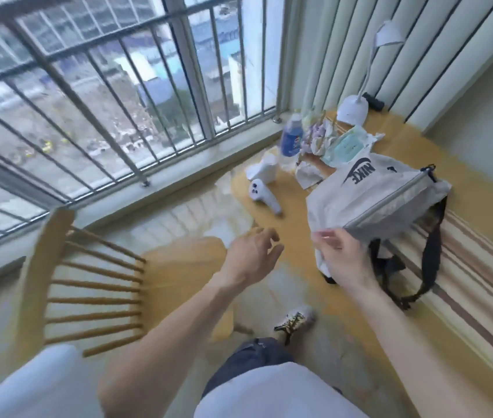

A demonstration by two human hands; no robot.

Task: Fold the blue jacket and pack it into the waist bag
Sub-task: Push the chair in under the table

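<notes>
A white waist bag with a dark logo, a grey zipper and a black strap lies on the yellow table. My right hand pinches the bag's near corner at the end of the zipper. My left hand hovers above the table's edge just left of the bag, fingers spread and holding nothing. No blue jacket shows in this view.
A white controller, a white cup, a blue bottle, crumpled wrappers and a white desk lamp stand behind the bag. A wooden chair is at the left, below a railed window. Striped cloth covers the right side.
</notes>
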